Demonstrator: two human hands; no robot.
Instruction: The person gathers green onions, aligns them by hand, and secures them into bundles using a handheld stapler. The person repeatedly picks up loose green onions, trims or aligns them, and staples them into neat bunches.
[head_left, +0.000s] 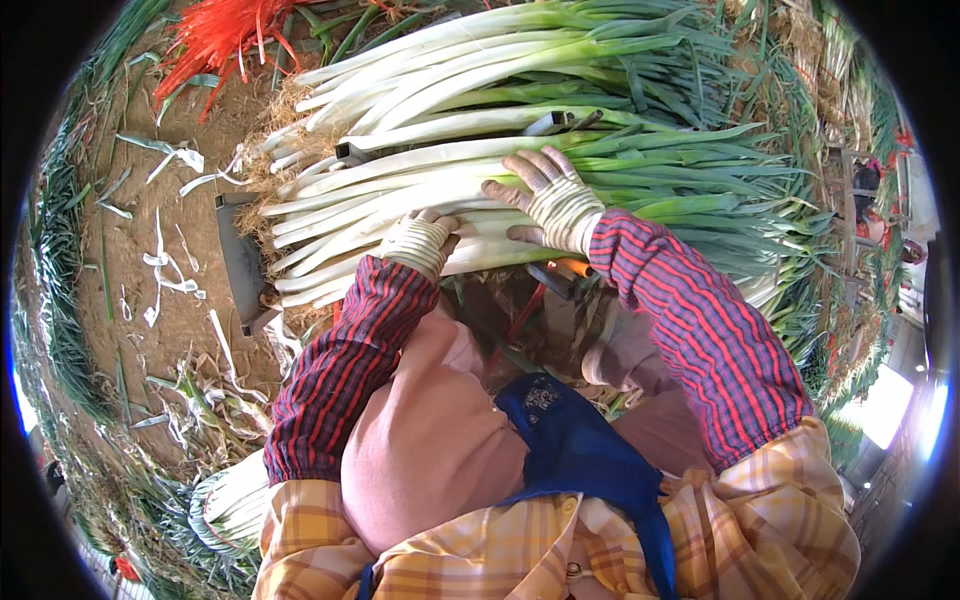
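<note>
Long green onions with white stalks (420, 187) lie side by side in front of me on a dark metal stand, their roots to the left and green leaves to the right. My left hand (424, 240), in a striped, soiled glove, rests on the near white stalks with its fingers bent; whether it grips any is unclear. To the right, my right hand (551, 199) lies with fingers spread across the stalks where white turns to green. Beyond a metal upright (547, 124) lies a further pile of green onions (480, 52).
Red plastic ties (217, 45) lie at the upper left. A grey metal end plate (238, 259) stands by the roots. Leaf scraps (169, 277) litter the soil. An orange-handled item (574, 267) is under the stalks, and a tied bundle (232, 502) lies at lower left.
</note>
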